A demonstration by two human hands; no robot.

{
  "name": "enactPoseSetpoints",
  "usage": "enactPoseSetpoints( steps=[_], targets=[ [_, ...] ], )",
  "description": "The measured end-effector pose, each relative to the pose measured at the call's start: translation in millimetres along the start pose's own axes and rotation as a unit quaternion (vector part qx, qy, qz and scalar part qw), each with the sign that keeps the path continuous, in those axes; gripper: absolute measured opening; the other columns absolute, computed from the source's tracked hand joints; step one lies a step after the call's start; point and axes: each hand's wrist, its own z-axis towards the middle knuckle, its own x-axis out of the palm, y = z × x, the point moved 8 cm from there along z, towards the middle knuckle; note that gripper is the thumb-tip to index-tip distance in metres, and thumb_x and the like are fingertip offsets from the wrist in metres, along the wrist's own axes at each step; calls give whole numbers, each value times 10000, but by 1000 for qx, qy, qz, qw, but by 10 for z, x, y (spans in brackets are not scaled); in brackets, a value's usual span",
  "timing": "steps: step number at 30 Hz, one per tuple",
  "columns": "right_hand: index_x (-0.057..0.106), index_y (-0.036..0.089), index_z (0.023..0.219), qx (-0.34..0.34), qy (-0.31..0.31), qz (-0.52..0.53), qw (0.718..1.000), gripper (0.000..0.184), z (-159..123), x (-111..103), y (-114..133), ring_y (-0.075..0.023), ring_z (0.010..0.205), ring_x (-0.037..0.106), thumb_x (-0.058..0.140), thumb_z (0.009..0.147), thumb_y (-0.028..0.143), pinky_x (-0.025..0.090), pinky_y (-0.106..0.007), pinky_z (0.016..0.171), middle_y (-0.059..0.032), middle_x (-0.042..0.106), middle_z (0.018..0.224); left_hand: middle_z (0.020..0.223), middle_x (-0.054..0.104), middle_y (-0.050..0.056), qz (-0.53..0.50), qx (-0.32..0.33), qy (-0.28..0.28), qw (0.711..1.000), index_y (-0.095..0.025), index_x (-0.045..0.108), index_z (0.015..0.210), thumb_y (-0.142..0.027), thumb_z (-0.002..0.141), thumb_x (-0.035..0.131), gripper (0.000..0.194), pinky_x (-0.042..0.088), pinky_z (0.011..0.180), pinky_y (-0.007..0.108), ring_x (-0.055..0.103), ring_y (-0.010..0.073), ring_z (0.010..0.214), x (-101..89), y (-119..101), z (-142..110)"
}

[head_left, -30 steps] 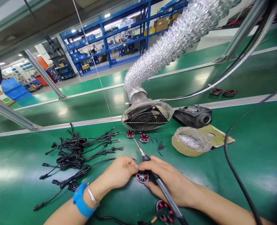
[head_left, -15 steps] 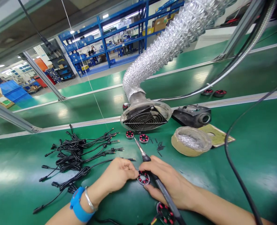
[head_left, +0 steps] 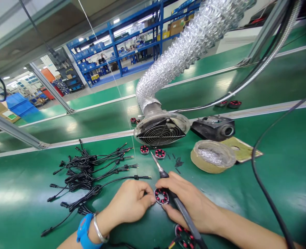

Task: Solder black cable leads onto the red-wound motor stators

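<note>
The small coil ring (head_left: 158,199) sits low in the middle of the view, between both hands, over the green counter (head_left: 20,211). It is round, with an open centre, a thin silvery rim and glossy red windings alternating with black segments.

The left hand (head_left: 133,202) has its grip clenched, thumb and forefinger meeting at the ring's left edge; whether they pinch the rim itself is hard to make out. The right hand (head_left: 191,202) grasps a soldering iron (head_left: 180,208), its dark handle slanting up to a slim metal tip, while its thumb and forefinger also touch the ring.

Two similar rings (head_left: 160,150) lie beyond the tip, near thin black pieces (head_left: 179,162). A larger ring (head_left: 178,231) with coloured leads is partly hidden below the right hand. Smooth black cables (head_left: 83,169) lie looped at left. Behind stand a round wire-grilled fan (head_left: 162,133) on crinkled foil ducting (head_left: 179,52) and a yellowish tub (head_left: 204,165) of shiny, crumpled silvery material.
</note>
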Motion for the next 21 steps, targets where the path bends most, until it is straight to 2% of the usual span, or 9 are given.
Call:
enactPoseSetpoints(
  steps=[2,4,6,7,9,12,17,19,21],
  targets=[
    [482,215,1114,1,7,1,1000,421,-2,-19,-1,-199,733,541,507,718,75,490,-342,665,-39,633,884,522,373,-72,-70,-7,39,997,-150,648,754,-321,812,598,187,207,477,231,285,96,490,1,55,57],
    [494,218,1127,3,6,-3,1000,474,-10,-67,-18,-207,764,581,509,677,66,516,-348,693,-42,641,895,547,398,-62,-60,-3,15,998,-149,635,780,-340,842,569,211,232,490,228,309,101,504,-117,81,114],
    [501,220,1147,5,-1,-11,1000,529,-21,-137,-48,-216,814,617,509,642,63,537,-359,744,-49,652,932,582,459,-42,59,13,-71,996,-163,648,874,-326,869,539,196,265,534,239,379,121,535,-330,57,146],
    [503,221,1152,5,-4,-16,1000,549,-25,-171,-62,-220,831,627,506,627,62,544,-364,763,-51,655,945,612,506,-25,128,23,-110,985,-176,654,910,-307,872,537,180,279,562,248,426,136,565,-415,25,147],
    [500,221,1161,1,-11,-23,1000,575,-28,-225,-66,-228,856,638,495,607,68,550,-387,805,-57,660,976,682,588,7,218,37,-143,965,-200,664,907,-270,855,556,138,300,612,267,501,168,636,-477,-42,139],
    [495,224,1154,11,-48,-16,999,517,-11,-288,-32,-229,875,647,506,653,98,559,-389,814,-63,663,999,613,555,-12,203,48,-122,970,-205,648,825,-264,865,541,128,301,603,265,491,161,598,-373,-120,98],
    [484,256,1055,106,-134,51,984,237,8,-319,25,-110,650,621,512,863,120,540,-204,615,21,627,800,490,350,-81,107,70,-116,985,-186,626,856,-301,876,544,143,257,547,262,364,125,490,-146,-264,-79],
    [487,260,1028,103,-148,66,981,212,12,-317,101,-95,623,607,496,876,112,524,-181,591,34,610,772,482,329,-88,72,68,-88,991,-182,635,860,-303,864,568,138,249,532,260,348,118,478,-92,-254,-99],
    [492,262,1000,92,-150,72,982,206,13,-310,160,-96,615,602,499,866,105,518,-180,581,35,606,764,506,390,-72,28,67,-60,996,-182,658,868,-322,886,547,180,267,523,253,376,120,494,-105,-227,-80]
  ],
)
